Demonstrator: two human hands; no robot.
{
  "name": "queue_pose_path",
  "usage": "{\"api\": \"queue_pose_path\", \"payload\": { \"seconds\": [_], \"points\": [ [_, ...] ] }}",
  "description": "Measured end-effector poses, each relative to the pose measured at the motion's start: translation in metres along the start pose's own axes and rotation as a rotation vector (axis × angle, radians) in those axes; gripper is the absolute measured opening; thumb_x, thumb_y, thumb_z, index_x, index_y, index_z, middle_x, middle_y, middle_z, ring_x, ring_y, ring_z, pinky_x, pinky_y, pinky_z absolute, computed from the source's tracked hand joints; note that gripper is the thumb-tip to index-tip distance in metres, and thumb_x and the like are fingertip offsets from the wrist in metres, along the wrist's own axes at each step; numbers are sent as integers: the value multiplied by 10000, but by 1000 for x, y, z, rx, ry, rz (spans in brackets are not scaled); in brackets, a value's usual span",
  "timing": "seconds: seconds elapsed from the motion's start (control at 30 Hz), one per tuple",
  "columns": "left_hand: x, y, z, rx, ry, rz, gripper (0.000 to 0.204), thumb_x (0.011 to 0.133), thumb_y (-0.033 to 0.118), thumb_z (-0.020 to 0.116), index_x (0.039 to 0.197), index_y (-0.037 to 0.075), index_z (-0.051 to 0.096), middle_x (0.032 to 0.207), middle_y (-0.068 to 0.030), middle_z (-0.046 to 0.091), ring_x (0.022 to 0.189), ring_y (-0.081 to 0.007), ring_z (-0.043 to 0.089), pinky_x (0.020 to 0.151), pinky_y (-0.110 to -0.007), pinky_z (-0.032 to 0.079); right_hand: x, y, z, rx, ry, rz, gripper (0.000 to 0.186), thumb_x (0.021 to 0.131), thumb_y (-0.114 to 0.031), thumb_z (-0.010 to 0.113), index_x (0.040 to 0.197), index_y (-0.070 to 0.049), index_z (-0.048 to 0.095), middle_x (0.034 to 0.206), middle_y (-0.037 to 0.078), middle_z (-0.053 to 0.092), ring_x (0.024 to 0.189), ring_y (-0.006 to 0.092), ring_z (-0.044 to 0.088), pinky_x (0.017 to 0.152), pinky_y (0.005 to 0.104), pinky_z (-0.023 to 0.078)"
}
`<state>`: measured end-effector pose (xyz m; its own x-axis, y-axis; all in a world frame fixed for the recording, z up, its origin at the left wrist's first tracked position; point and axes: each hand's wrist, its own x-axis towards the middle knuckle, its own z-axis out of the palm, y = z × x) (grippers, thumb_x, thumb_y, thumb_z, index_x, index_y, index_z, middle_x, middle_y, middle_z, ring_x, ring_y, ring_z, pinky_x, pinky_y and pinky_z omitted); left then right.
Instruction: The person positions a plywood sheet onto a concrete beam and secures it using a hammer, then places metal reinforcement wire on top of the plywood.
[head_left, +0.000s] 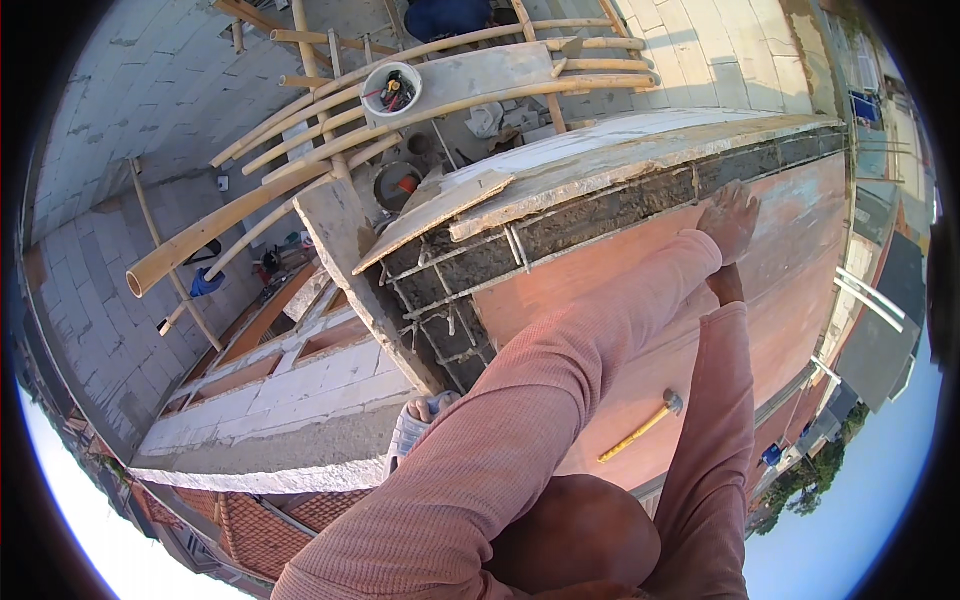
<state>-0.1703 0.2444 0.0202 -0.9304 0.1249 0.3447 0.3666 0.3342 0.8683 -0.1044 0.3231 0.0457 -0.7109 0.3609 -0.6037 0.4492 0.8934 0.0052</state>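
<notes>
My left hand (728, 215) lies flat, fingers spread, on the red board (640, 330) beside the steel bars (560, 235). I cannot tell my right hand's (727, 285) state. A hammer (640, 428) lies nearby. 1 white bucket (391, 91) holds tools.

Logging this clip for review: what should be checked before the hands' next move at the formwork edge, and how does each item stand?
1. Left hand placement: flat on the reddish plywood panel by the rebar trench; ok.
2. Right hand: only a part shows under the left sleeve; grip cannot tell.
3. Hammer: lies loose on the panel, apart from both hands; ok.
4. Footing: one sandalled foot on the block ledge; other foot cannot tell.
5. Drop below: open edges with ground far down; not ok.
6. White bucket: sits on the bamboo scaffold, out of reach; ok.
</notes>
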Motion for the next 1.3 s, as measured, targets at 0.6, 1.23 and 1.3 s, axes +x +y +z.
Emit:
{"api": "queue_pose_path", "payload": {
  "seconds": [0.6,1.23,1.3],
  "points": [
    [-76,-16,-480,485,-162,-136,304,943,277,651,1169,73,647,1378,-138,524,1385,-378,390,1153,-544,285,-15,-17,-14,65,-21,92,1091,761,-553,779,1446,160,315,1463,328,418,1401,377,403,1132,389,356],
    [-118,-101,-452,551,41,-420,777,1027,590,157,1392,-25,462,1449,-208,445,1436,-377,270,1197,-528,214,-13,3,-4,29,-98,33,1005,774,-607,722,1451,60,392,1418,268,500,1339,371,476,1101,419,388],
    [-121,-90,-449,582,40,-461,783,1024,596,160,1383,-30,465,1447,-205,433,1414,-380,296,1183,-531,233,-22,11,5,56,-84,16,988,781,-599,715,1449,56,395,1416,266,502,1336,372,478,1100,420,389]
  ]
}}
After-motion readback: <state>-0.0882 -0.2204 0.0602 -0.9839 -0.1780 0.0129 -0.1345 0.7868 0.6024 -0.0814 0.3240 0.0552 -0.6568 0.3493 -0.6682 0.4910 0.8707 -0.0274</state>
